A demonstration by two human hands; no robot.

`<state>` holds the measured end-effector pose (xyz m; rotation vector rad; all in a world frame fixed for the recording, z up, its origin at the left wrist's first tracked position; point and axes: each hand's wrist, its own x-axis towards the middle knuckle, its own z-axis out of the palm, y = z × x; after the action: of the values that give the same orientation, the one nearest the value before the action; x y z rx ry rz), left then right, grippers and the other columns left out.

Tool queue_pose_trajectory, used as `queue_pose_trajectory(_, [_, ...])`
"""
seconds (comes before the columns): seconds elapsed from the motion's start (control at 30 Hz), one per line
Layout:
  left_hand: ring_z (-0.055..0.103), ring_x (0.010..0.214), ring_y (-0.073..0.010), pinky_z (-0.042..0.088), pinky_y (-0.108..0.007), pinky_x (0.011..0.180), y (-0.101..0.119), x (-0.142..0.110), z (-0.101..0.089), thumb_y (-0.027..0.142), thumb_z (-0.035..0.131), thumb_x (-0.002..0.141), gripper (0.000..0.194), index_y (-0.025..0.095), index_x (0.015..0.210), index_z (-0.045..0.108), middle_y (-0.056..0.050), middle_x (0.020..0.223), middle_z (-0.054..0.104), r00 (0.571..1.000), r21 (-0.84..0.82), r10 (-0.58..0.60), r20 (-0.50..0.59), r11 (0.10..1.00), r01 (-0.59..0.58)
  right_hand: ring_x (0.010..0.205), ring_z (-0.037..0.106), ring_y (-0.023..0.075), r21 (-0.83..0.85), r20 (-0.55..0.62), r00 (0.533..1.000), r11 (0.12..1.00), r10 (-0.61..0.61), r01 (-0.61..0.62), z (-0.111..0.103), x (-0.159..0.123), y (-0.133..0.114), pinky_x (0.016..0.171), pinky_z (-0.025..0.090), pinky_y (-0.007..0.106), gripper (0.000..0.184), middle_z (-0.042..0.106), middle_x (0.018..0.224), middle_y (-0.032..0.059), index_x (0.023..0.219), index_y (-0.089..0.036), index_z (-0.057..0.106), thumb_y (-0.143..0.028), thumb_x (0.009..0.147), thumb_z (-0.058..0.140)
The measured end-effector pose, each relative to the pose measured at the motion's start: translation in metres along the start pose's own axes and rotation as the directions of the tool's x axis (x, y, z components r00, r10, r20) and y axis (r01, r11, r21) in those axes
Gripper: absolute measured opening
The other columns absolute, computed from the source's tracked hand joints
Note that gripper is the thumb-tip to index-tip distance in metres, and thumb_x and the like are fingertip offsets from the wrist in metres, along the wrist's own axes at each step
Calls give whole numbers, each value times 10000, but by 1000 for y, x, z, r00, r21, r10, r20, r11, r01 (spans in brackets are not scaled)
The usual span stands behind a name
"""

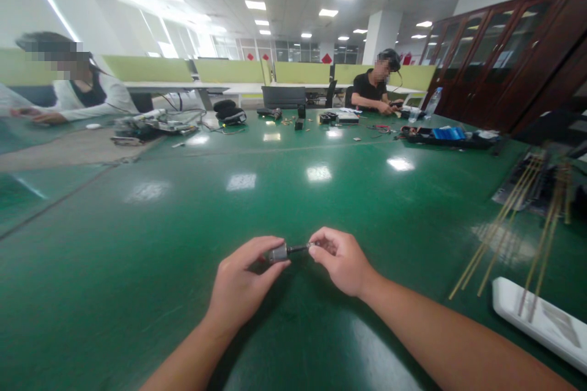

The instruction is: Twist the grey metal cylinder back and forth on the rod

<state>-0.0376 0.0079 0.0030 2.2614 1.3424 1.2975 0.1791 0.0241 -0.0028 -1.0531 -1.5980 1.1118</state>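
Observation:
Near the middle of the green table, my left hand (245, 275) holds a small grey metal cylinder (277, 253) between thumb and fingers. It looks like a small motor. A thin dark shaft (298, 248) sticks out of its right end, lying about level. My right hand (342, 259) pinches the far end of that shaft with thumb and index finger. A tiny light-coloured bit shows at this pinch, too small to name. Both hands are just above the tabletop.
Long thin sticks (498, 226) and a white tray-like piece (541, 321) are at the right. Across the green table (192, 208) lie electronic parts (156, 125), a black case (229, 113), a black tool tray (444, 137) and a bottle (432, 104). Two people sit there.

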Motion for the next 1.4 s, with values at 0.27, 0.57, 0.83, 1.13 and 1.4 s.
queue_pose_trajectory(0.27, [650, 861, -163, 530, -270, 804, -5, -1, 1, 351, 732, 847, 242, 279, 1073, 682, 5, 1051, 683, 1000, 1, -21, 2, 1000, 21, 616, 556, 126, -3, -25, 1000, 1000, 3, -3, -2, 1, 1, 607, 436, 242, 74, 617, 694, -4, 854, -168, 655, -218, 823, 610])
queue_pose_trajectory(0.57, [628, 819, -134, 498, -250, 778, -5, -2, 0, 345, 743, 844, 249, 305, 1079, 670, 37, 1043, 677, 999, 10, -32, -5, 999, 32, 612, 561, 131, 25, -38, 999, 1000, 4, -3, -2, 3, 3, 601, 437, 252, 76, 614, 681, -5, 841, -163, 653, -219, 809, 613])
queue_pose_trajectory(0.83, [615, 794, -124, 486, -248, 766, -5, -2, -1, 353, 741, 843, 250, 319, 1081, 670, 51, 1046, 673, 998, 5, -57, 0, 998, 57, 613, 568, 142, 56, -51, 999, 998, 11, -8, -3, 4, 7, 597, 434, 265, 94, 614, 682, -1, 843, -166, 652, -244, 803, 616])
queue_pose_trajectory(1.13, [636, 850, -147, 491, -261, 808, -5, -1, 1, 401, 743, 831, 267, 309, 1073, 678, 35, 1055, 681, 997, -6, -80, -4, 997, 80, 613, 574, 141, 77, -68, 997, 997, 20, -15, -3, 4, 6, 602, 434, 264, 114, 613, 670, -2, 849, -166, 653, -270, 808, 629])
queue_pose_trajectory(1.4, [643, 910, -224, 482, -359, 898, -6, 1, -1, 549, 667, 831, 414, 245, 1112, 651, -33, 1015, 685, 918, -15, -331, -219, 942, 336, 361, 351, 75, 393, -141, 983, 918, 122, -57, -3, 11, 12, 391, 285, 221, 464, 377, 449, -76, 624, -199, 456, -566, 906, 478])
